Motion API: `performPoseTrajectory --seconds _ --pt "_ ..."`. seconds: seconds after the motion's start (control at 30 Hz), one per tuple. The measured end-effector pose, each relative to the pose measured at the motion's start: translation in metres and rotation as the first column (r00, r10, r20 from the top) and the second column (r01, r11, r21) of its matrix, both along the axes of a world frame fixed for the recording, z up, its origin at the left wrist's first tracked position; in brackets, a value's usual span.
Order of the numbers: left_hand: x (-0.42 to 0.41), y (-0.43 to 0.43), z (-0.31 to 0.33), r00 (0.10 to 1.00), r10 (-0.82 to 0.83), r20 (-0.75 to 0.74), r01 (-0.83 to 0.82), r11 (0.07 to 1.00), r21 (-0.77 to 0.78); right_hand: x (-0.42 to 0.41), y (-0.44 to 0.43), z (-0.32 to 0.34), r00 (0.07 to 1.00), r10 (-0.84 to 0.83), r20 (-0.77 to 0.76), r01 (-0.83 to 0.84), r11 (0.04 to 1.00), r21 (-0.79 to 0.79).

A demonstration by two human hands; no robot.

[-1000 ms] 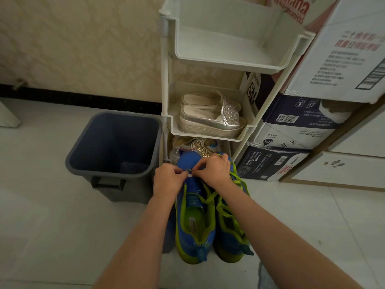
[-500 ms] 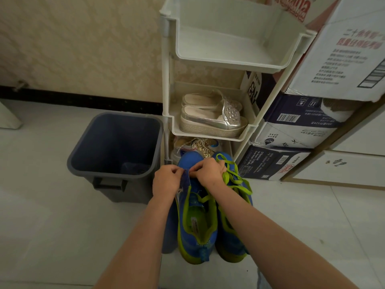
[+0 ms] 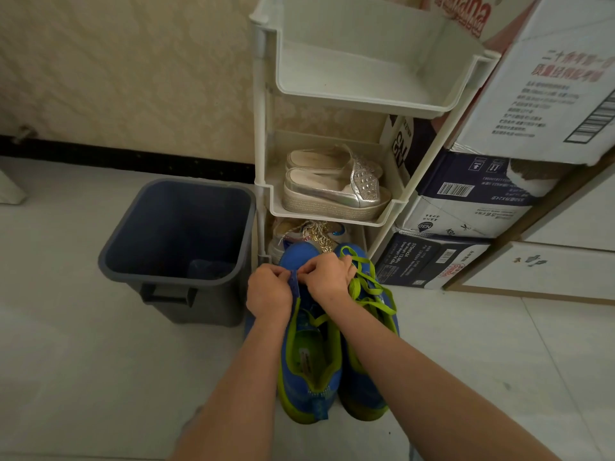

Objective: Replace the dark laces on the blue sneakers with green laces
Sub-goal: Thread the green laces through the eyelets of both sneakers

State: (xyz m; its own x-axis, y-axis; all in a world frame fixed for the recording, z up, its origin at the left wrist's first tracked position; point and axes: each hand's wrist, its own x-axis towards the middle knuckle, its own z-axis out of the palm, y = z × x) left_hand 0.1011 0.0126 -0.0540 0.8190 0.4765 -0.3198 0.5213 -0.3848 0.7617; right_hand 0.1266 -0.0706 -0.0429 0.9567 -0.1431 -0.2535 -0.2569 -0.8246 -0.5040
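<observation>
Two blue sneakers with lime-green trim stand side by side on the floor, toes away from me. The left sneaker point(image 3: 309, 361) has its tongue area open. The right sneaker point(image 3: 369, 377) carries loose green laces point(image 3: 369, 287) piled on its front. My left hand point(image 3: 268, 292) pinches the blue eyelet flap of the left sneaker near the toe. My right hand point(image 3: 327, 276) pinches at the same spot from the other side, fingertips almost meeting; what it pinches is too small to tell. A green lace runs from under my right hand across the left sneaker.
A dark grey bin point(image 3: 179, 247) stands just left of the sneakers. A white plastic shoe rack point(image 3: 332, 207) rises right behind them, holding silver platform shoes point(image 3: 336, 191) and glittery shoes below. Stacked cardboard boxes point(image 3: 466, 207) stand to the right. Pale floor tiles lie on both sides.
The sneakers and both hands have shifted slightly left and nearer to me. My right hand has moved off the right sneaker, leaving its green laces uncovered.
</observation>
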Motion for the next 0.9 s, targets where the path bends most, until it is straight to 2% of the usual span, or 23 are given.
performPoseTrajectory --seconds 0.23,0.47,0.67,0.9 --pt "0.006 0.0 -0.009 0.998 -0.046 -0.048 0.048 0.998 0.031 0.0 0.0 0.0 0.998 0.067 -0.001 -0.067 0.996 -0.066" --pt "0.002 0.003 -0.005 0.999 -0.041 -0.003 0.041 0.999 0.017 0.003 -0.002 -0.001 0.991 0.129 0.02 -0.122 0.973 -0.194" --pt "0.0 0.012 -0.006 0.997 -0.062 0.043 0.061 0.997 0.037 0.003 0.001 -0.003 1.0 0.03 0.006 -0.029 0.994 -0.106" --pt "-0.001 0.01 -0.008 0.996 -0.07 0.056 0.069 0.998 0.009 0.003 -0.007 0.008 0.996 0.044 -0.081 -0.043 0.999 0.011"
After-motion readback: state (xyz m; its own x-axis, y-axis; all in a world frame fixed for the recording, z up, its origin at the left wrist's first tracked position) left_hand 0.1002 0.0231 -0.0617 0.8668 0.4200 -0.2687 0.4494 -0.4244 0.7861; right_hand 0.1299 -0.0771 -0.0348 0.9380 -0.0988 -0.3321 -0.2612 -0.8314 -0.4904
